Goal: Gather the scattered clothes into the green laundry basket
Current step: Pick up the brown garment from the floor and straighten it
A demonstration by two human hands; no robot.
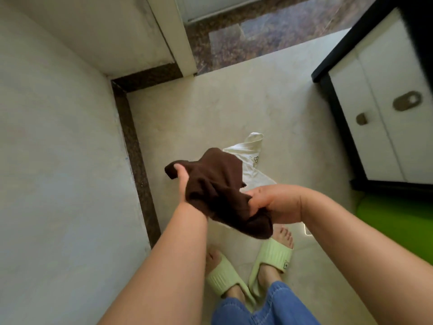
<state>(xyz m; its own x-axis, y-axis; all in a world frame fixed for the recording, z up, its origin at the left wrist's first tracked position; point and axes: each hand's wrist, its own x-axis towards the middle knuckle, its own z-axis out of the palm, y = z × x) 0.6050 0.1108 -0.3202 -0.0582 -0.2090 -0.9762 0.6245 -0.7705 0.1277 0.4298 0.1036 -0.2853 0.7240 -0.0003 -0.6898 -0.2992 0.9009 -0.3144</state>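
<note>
Both hands gripping brown garment (218, 191), held up off the floor in mid-air above the feet. Left hand (184, 181) mostly hidden under the cloth, thumb pinching its upper left corner. Right hand (271, 202) fingers curled round the bunched lower right part, loose end hanging below the fist.

Directly behind the brown garment: cream garment (251, 158) lying crumpled on the floor (234, 109), small dark print visible on it, near edge covered by the brown cloth and right hand.

Green laundry basket (393, 221) at right edge, only a blurred green rim showing, partly cut off by right forearm. Well apart from the brown garment, nothing between them but the arm.

Below the hands: two feet in pale green slippers (271, 261) on the floor, blue denim legs (269, 306) at bottom edge.

Left: pale wall (58, 137) with dark speckled skirting (133, 148) running along its base and round the corner. Cream door frame (173, 31) at top, dark stone threshold (269, 36) beyond it.

Right: white cabinet (384, 102) with black frame, two metal handles on its doors, standing just behind the basket.
</note>
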